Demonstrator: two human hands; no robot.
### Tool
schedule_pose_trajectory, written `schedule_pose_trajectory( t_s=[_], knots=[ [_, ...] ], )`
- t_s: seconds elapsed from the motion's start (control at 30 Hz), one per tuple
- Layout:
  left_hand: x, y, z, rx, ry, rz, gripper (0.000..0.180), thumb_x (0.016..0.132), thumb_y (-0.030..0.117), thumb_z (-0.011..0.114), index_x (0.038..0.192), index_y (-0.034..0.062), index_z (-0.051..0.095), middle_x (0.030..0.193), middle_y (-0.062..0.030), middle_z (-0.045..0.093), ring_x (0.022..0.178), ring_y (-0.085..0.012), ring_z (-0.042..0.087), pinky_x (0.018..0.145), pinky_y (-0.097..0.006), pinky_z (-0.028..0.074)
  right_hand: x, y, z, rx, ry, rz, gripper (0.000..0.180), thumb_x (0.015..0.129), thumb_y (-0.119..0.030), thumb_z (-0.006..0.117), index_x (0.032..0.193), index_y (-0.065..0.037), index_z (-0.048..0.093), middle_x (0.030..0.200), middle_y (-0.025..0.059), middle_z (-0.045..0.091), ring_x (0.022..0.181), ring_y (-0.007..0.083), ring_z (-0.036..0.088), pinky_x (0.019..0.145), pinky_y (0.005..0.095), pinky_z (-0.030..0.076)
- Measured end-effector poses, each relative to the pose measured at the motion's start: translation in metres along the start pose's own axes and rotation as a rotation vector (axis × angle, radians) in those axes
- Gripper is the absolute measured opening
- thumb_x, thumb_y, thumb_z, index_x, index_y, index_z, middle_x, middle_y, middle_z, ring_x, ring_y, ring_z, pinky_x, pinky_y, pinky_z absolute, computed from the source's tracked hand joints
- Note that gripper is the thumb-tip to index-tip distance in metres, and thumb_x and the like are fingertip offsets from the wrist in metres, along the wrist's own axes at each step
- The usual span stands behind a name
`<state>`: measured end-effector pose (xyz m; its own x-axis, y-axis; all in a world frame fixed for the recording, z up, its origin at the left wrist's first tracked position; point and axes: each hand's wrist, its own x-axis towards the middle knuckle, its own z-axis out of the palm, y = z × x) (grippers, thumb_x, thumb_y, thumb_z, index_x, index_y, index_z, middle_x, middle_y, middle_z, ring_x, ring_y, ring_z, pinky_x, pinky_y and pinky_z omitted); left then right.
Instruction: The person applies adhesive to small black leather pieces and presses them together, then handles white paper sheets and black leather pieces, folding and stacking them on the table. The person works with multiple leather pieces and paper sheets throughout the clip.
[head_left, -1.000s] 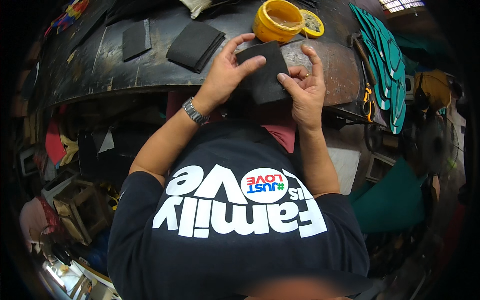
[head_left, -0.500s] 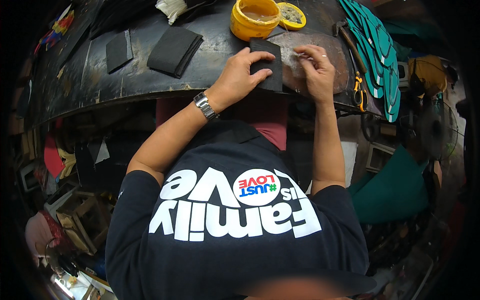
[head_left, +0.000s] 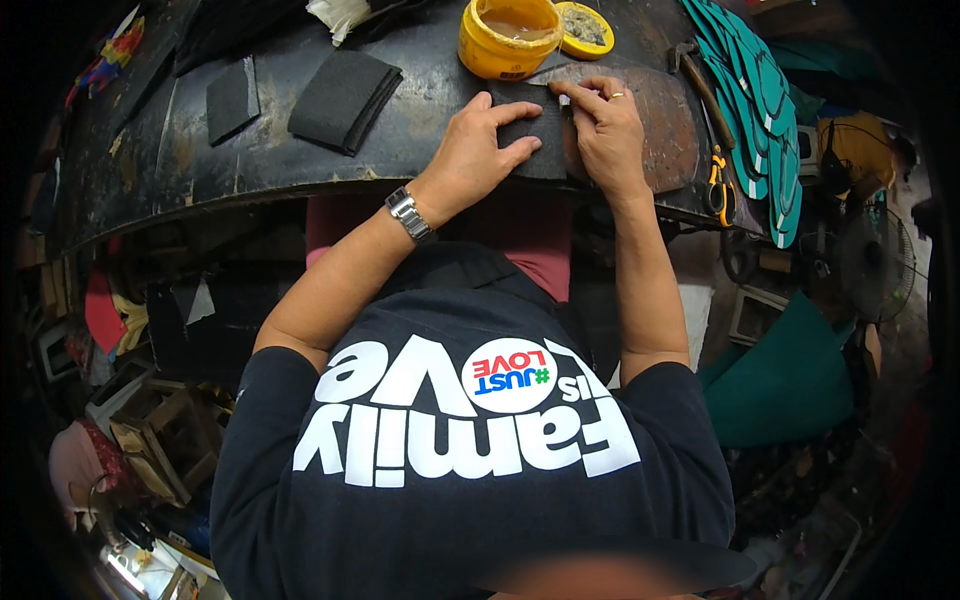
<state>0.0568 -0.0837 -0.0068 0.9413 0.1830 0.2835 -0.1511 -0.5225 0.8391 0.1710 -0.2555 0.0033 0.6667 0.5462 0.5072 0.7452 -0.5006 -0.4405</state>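
Observation:
A black rectangular piece of sheet material (head_left: 552, 135) lies flat near the table's front edge. Its left side is under my left hand (head_left: 478, 145), whose thumb and forefinger are spread apart and rest on it. At the piece's right edge, my right hand (head_left: 612, 135) is closed in a pinch. A thin, pointed, pale strip (head_left: 538, 83) sticks out leftward from these fingertips, over the top of the black piece; its kind is unclear. Behind the hands stands a yellow tub (head_left: 490, 55) of brownish liquid, with its yellow lid (head_left: 582, 30) lying next to it.
A folded black stack (head_left: 340, 105) and a smaller black piece (head_left: 232, 105) lie to the left. On the right are a brown board (head_left: 665, 150), a hammer (head_left: 700, 90), orange-handled scissors (head_left: 716, 190) and several teal cut-outs (head_left: 755, 100). A fan (head_left: 875, 260) stands beyond the table.
My right hand has moved left and slightly up, from over the brown board to the black piece's edge, and its fingers have closed round the thin strip. My left hand has barely shifted.

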Motion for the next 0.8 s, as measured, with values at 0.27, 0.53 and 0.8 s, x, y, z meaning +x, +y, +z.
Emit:
schedule_pose_trajectory(
  t_s=[0.27, 0.53, 0.8],
  knots=[
    [0.001, 0.000, 0.002, 0.013, 0.006, -0.051, 0.043, 0.085, 0.022, 0.082, 0.126, 0.0155, 0.072, 0.085, -0.0119, 0.053, 0.078, -0.0244, 0.056, 0.074, -0.035, 0.049, -0.002, -0.001, -0.005, -0.016, -0.033, -0.039, 0.028, 0.085, -0.005, 0.067, 0.105, -0.019, 0.080, 0.103, 0.0060, 0.066, 0.098, 0.0285, 0.060, 0.086, 0.0392, 0.051],
    [0.004, -0.001, 0.002, -0.046, 0.026, -0.071, 0.042, 0.084, 0.019, 0.082, 0.125, 0.0138, 0.073, 0.090, -0.0118, 0.058, 0.083, -0.0217, 0.059, 0.078, -0.033, 0.050, -0.032, -0.017, -0.026, 0.001, -0.054, -0.113, 0.031, 0.079, 0.003, 0.067, 0.100, -0.015, 0.080, 0.102, 0.0074, 0.067, 0.098, 0.0293, 0.061, 0.087, 0.0393, 0.052],
    [0.005, -0.011, 0.006, -0.080, 0.057, -0.049, 0.042, 0.083, 0.024, 0.082, 0.122, 0.0127, 0.074, 0.093, -0.0161, 0.060, 0.084, -0.0306, 0.064, 0.077, -0.038, 0.053, -0.065, -0.031, -0.031, -0.114, 0.018, -0.219, 0.033, 0.079, 0.003, 0.067, 0.103, -0.016, 0.079, 0.103, 0.0057, 0.066, 0.096, 0.0290, 0.060, 0.085, 0.0407, 0.051]
  ],
)
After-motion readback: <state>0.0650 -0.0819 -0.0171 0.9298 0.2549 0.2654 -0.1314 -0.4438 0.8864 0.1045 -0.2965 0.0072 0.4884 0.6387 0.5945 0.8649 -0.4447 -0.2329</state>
